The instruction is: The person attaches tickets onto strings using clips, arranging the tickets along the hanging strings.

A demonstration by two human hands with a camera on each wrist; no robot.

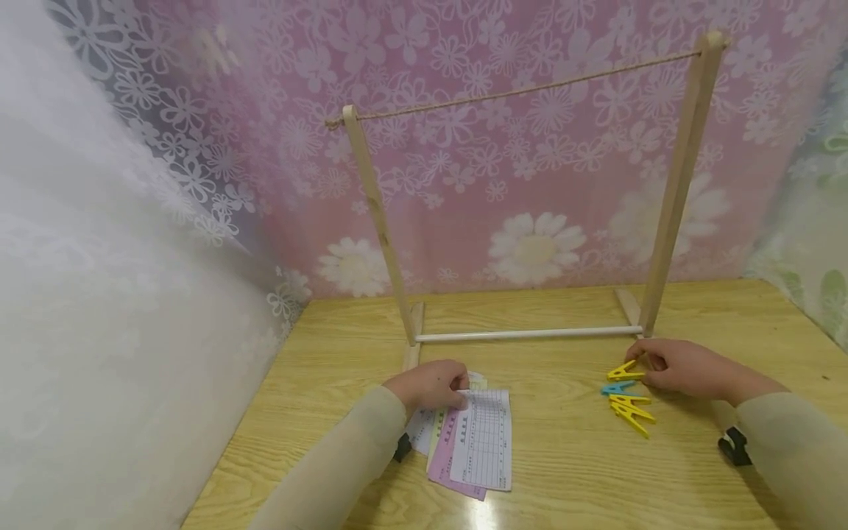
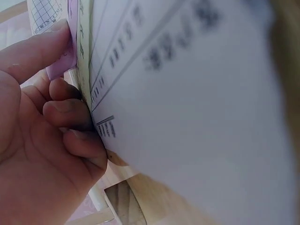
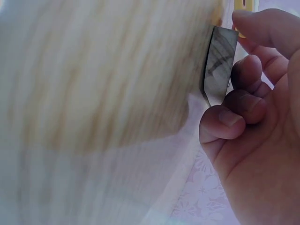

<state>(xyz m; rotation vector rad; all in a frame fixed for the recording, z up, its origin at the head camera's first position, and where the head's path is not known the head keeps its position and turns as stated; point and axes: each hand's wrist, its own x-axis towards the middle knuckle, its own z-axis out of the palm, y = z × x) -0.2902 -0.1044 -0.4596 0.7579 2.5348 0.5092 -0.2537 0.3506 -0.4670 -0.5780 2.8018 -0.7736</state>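
Observation:
My left hand (image 1: 433,386) pinches the upper left of the front white printed slip (image 1: 489,442) between thumb and fingers. Behind that slip, a pink slip (image 1: 440,465), a pale yellow one and another white one (image 2: 211,122) fan out, and the left wrist view has them close up. On the right, my right hand (image 1: 695,370) pinches the end of a yellow clothespin (image 1: 623,372) with thumb and forefinger. A blue clothespin (image 1: 619,389) and more yellow clothespins (image 1: 632,416) lie just below it on the table. The right wrist view catches only part of the pinched clothespin (image 3: 243,5).
A wooden frame stands behind my hands, with a left post (image 1: 377,213), a taller-looking right post (image 1: 682,184), a rope (image 1: 530,90) across the top and a white rod (image 1: 530,335) low down. Flowered curtains (image 1: 424,184) surround the wood-grain table (image 1: 556,456).

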